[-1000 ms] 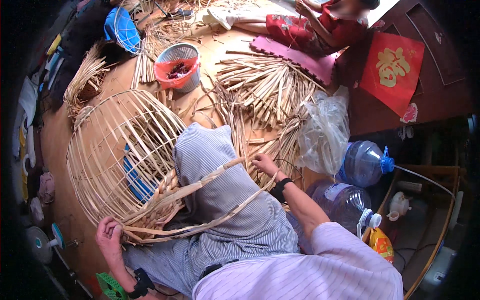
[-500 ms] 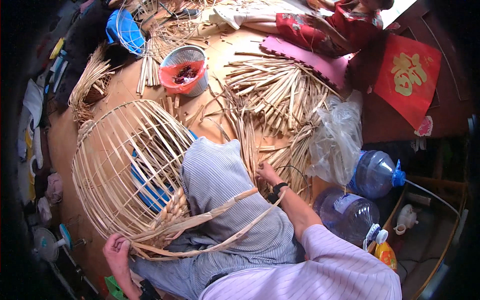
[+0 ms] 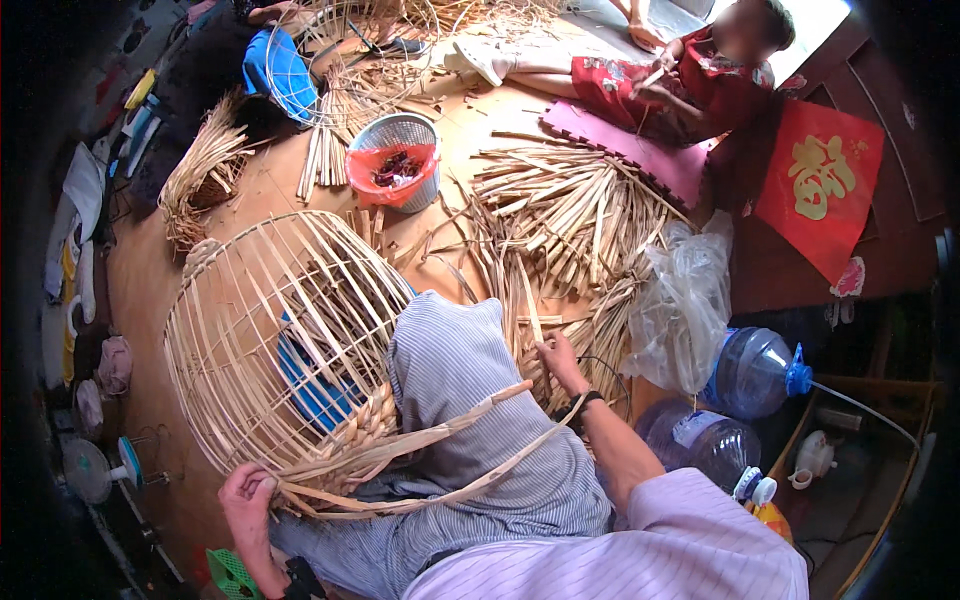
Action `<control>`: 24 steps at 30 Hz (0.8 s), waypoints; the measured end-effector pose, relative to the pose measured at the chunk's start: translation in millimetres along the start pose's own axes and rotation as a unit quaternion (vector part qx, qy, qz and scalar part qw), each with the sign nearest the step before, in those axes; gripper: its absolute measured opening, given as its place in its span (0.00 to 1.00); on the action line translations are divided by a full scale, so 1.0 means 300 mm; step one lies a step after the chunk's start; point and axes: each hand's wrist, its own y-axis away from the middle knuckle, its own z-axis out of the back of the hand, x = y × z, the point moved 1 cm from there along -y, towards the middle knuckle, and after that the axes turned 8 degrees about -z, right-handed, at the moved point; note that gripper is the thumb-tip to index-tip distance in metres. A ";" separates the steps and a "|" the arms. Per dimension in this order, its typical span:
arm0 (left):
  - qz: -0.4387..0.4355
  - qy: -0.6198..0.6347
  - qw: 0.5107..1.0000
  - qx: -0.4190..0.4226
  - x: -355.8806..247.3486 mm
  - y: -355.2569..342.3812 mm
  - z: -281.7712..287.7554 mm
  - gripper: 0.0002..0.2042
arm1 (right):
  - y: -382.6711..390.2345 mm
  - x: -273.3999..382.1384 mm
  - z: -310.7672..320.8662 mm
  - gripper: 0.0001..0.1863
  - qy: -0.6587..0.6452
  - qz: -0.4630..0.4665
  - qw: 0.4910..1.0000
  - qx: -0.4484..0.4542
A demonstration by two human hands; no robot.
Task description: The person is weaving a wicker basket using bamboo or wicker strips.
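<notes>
A large round basket frame [image 3: 215,330] of thin pale canes leans against my left leg, with a woven braided patch [image 3: 372,415] on the side near my knee. My left hand [image 3: 248,492] is closed on the frame's lower edge, where the weaving strands meet. Two long flat straw strands [image 3: 440,432] run from there across my lap. Over at the pile right of my knee, my right hand [image 3: 562,362] pinches a flat dried strip [image 3: 531,305] that stands up from the fingers. Part of the right fingers is hidden.
Dried strips [image 3: 570,210] lie fanned out ahead. A grey bucket [image 3: 430,185] with a red bag stands beyond the basket. At right are a clear plastic bag [image 3: 680,310] and big water bottles [image 3: 755,372]. A seated person in red [image 3: 700,95] is at far right; a fan [image 3: 95,470] is left.
My right hand now has a strip raised from the pile, where it was reaching low before. The left hand keeps its place on the basket frame. The whole view has shifted slightly.
</notes>
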 end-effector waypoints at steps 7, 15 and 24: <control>-0.012 0.016 1.000 -0.013 -0.010 0.034 -0.019 0.12 | 0.222 0.345 0.253 0.17 -0.193 0.018 0.974 0.115; -0.030 -0.002 0.999 0.023 -0.046 0.027 -0.046 0.10 | 0.426 0.757 0.394 0.15 -0.174 0.270 0.939 0.122; -0.085 0.048 0.993 0.061 -0.036 0.011 -0.064 0.08 | 0.863 1.226 0.207 0.09 -0.078 0.406 0.864 0.286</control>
